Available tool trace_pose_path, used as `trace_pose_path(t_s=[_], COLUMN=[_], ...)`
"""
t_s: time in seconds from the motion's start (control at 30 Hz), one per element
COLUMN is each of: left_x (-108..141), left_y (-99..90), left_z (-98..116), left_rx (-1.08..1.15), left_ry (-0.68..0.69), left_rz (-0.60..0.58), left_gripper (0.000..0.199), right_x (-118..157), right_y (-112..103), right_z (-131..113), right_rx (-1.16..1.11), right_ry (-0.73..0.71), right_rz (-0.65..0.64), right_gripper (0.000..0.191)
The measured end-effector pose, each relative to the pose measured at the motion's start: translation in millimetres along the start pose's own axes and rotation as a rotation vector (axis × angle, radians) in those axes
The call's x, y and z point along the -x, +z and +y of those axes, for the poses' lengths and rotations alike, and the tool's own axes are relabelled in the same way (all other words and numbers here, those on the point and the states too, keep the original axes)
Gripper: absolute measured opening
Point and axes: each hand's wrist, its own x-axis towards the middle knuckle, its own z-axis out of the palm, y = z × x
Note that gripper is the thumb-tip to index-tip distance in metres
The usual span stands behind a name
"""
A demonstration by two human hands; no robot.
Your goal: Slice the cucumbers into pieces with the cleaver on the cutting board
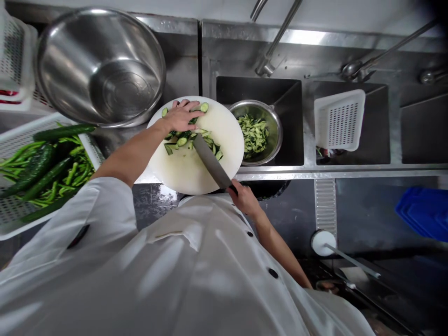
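Note:
On a round white cutting board (168, 170) lie cucumber pieces (182, 141), some in chunks and some in slices. My left hand (182, 115) rests over the pieces near the board's far edge, fingers spread. A cleaver (212, 162) slants across the board, its far end touching cut pieces. Its dark handle is in my right hand (244, 198), fingers wrapped round it at the board's near right edge. Right of the board, a steel bowl (277, 135) in the sink holds many cut cucumber pieces (252, 135).
A large steel basin (101, 70) stands at the upper left. Below it, a white basket (91, 151) holds whole cucumbers (49, 176) and green peppers. Another white basket (339, 120) sits in the right sink. Faucets (268, 63) extend over the sinks.

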Motion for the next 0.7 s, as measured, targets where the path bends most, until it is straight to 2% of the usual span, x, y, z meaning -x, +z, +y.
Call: trace_pose_path(t_s=[0.1, 0.17, 0.23, 0.27, 0.33, 0.43, 0.5, 0.6, 0.7], left_x=[36, 72, 107, 121, 140, 148, 145, 134, 111], left_y=[5.8, 21.3, 44.6, 57.5, 82.5, 113.3, 128.6, 142.6, 141.1], left_z=[11, 21, 33, 40, 56, 86, 106, 133, 144], left_rx=[0.055, 0.113, 0.151, 0.142, 0.113, 0.113, 0.163, 0.259, 0.286], left_ry=[-0.065, -0.207, -0.374, -0.437, -0.513, -0.600, -0.612, -0.501, -0.405], left_rz=[0.206, 0.387, 0.542, 0.580, 0.576, 0.537, 0.549, 0.599, 0.570], left_gripper=[0.060, 0.055, 0.043, 0.036, 0.030, 0.032, 0.033, 0.045, 0.063], right_x=[4, 7, 9, 11, 14, 22, 29, 38, 43], right_y=[2, 5, 8, 9, 8, 2, -3, -9, -13], right_z=[6, 5, 3, 2, 0, 4, 9, 18, 21], right_rx=[-0.028, -0.034, -0.035, -0.035, -0.036, -0.055, -0.082, -0.147, -0.242], right_ry=[-0.017, 0.007, 0.041, 0.052, 0.053, 0.019, -0.004, -0.006, 0.039], right_rz=[0.031, 0.038, 0.041, 0.043, 0.044, 0.031, 0.033, 0.084, 0.158], right_gripper=[0.037, 0.037, 0.035, 0.034, 0.032, 0.033, 0.033, 0.033, 0.037])
